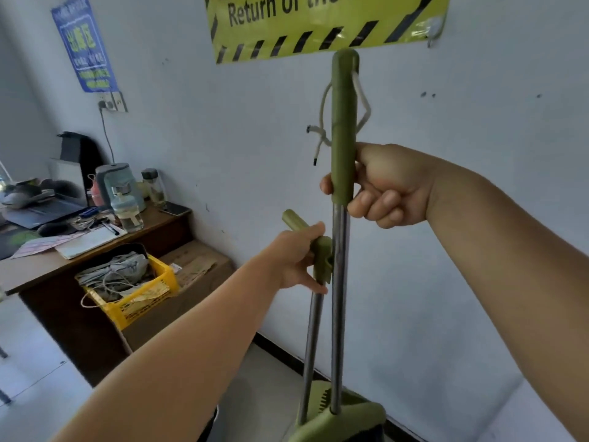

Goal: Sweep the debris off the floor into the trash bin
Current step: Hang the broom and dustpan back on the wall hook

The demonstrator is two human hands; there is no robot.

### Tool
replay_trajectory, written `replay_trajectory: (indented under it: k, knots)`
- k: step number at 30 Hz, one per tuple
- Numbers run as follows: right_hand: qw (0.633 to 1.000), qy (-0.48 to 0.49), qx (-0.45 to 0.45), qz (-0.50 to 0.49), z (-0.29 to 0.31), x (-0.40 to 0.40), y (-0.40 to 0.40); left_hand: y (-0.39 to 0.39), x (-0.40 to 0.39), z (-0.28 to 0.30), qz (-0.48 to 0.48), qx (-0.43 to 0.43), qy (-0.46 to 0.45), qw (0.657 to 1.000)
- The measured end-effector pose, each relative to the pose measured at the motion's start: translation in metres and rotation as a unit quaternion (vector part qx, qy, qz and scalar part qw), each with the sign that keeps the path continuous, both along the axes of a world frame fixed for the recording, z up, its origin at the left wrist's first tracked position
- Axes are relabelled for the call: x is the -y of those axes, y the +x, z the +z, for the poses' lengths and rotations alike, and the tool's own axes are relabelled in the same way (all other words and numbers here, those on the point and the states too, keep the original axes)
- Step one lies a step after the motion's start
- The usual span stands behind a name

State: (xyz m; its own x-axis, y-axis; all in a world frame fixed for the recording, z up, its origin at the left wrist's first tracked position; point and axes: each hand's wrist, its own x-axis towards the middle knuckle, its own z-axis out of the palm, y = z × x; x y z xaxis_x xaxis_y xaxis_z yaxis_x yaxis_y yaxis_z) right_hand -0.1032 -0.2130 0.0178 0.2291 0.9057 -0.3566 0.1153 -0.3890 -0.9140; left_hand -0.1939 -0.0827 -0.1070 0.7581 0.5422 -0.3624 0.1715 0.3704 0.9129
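Wall fills the view behind both your hands, pale and scuffed. A yellow hazard-striped sign sits above your right hand, with "Return of the" readable and the rest cut off. A blue poster hangs up and far left of your left hand, with a wall socket just under it.

Brown desk is left of your left hand, cluttered: kettle, clear bottle, glass jar, phone, papers. A yellow crate stuffed with grey cloth and cord sits on the lower step of the desk, left of your left forearm.

Broom stands near upright between your hands and the wall. It has a green grip sleeve on top, a steel shaft below and a white cord loop tied near the cap. The head is at the bottom edge, mostly cut off.

Dustpan handle runs just left of the broom shaft. It is a thinner steel tube with a green angled grip and a clip that hooks onto the broom shaft. The green dustpan is at the floor, below both hands, with comb teeth visible.

Your right hand is wrapped around the lower end of the broom's green sleeve, fingers curled round it.

Your left hand, lower and left of the right one, grips the dustpan's green grip, with fingertips at the clip.

Trash bin and debris can't be made out here.
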Motion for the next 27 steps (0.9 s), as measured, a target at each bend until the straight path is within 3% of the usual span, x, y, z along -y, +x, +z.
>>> replay_trajectory:
  k: [7,11,15,20,23,27]
  knots:
    - [0.996,0.040,0.037,-0.077,0.008,0.006,0.008,0.021,-0.010,0.003,-0.095,0.043,-0.035,0.994]
    - [0.988,0.058,0.054,-0.136,0.018,0.007,0.009,0.024,-0.016,0.005,-0.237,0.009,0.106,0.966]
    - [0.978,0.064,0.068,-0.187,0.021,0.007,0.011,0.027,-0.010,0.002,-0.320,0.050,0.249,0.913]
    - [0.966,0.079,0.063,-0.239,0.016,0.004,0.008,0.040,0.002,-0.017,-0.256,0.038,0.443,0.859]
    - [0.964,0.082,0.058,-0.247,0.016,0.003,0.006,0.046,0.002,-0.020,-0.177,0.034,0.491,0.852]
    - [0.957,0.083,0.055,-0.272,0.015,0.000,0.008,0.053,-0.008,-0.024,-0.184,0.043,0.505,0.842]
